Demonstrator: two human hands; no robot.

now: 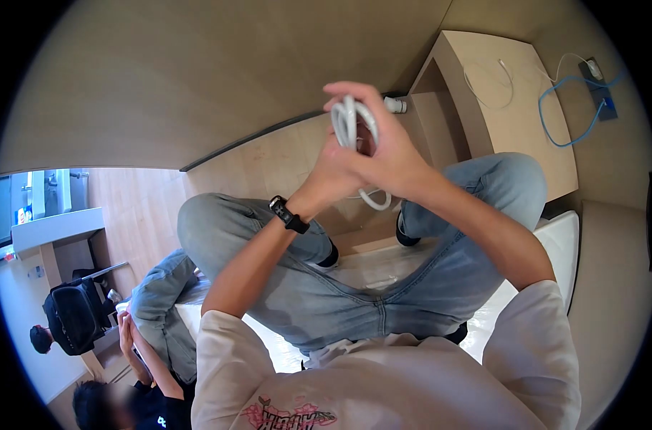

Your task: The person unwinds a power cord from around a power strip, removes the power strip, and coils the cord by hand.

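Both my hands are raised in front of my knees, close together, around a coiled white cable (349, 123). My left hand (334, 170) is closed at the lower left of the coil, with a black watch (288, 214) on its wrist. From the right, my right hand (392, 152) curls its fingers and thumb around the loops. A loose loop of the cable hangs below the hands, above the floor. The hands partly hide the coil, and I cannot make out its ends.
A wooden nightstand (508, 68) stands at right with a thin white cable on top. A blue cable (543, 118) runs to a wall socket (600, 89). A white cylindrical object (395, 105) lies beyond my hands. Another person (164, 380) sits at lower left, near a black chair (78, 315).
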